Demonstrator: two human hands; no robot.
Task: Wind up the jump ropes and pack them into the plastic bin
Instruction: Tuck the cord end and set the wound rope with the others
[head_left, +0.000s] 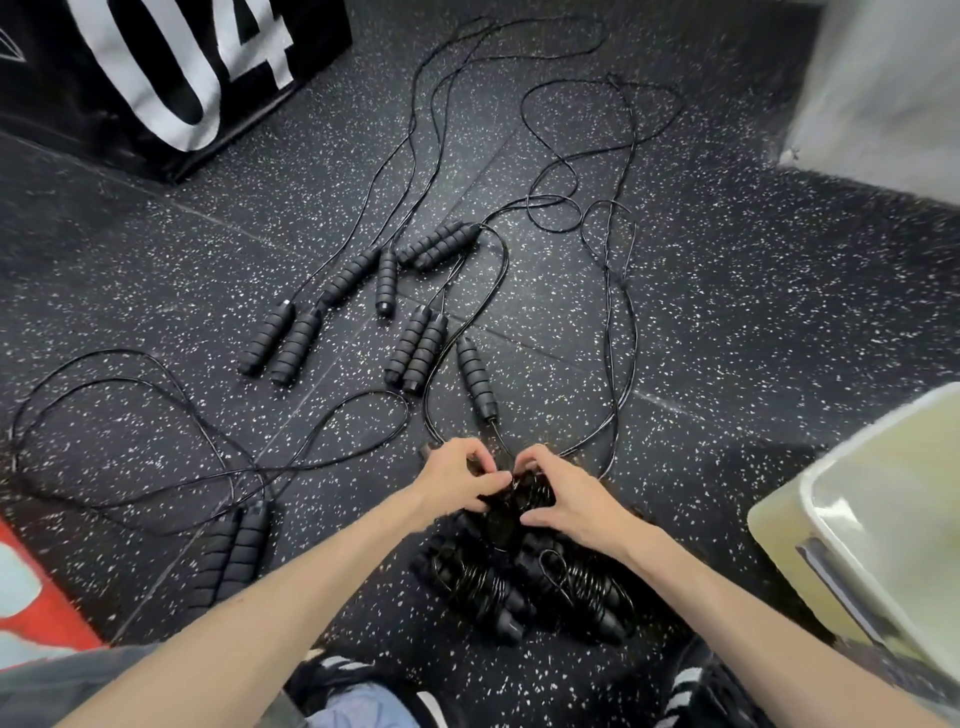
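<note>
Both hands work on one black jump rope bundle (511, 506) held just above the speckled floor. My left hand (457, 480) pinches its thin cord, and my right hand (563, 496) grips the wound handles. Two wound bundles (524, 587) lie on the floor right below my hands. Several loose ropes with black ribbed handles (415, 348) lie spread ahead, their cords (618, 291) trailing away. Another loose pair of handles (234, 551) lies at the left. The pale plastic bin (810, 499) stands at the right, and nothing shows in the part of its inside that I see.
A black box with large white numerals (171, 67) stands at the back left. A grey wall (883, 88) rises at the back right. A red and white mat (31, 592) shows at the left edge. My shoes (343, 675) are at the bottom.
</note>
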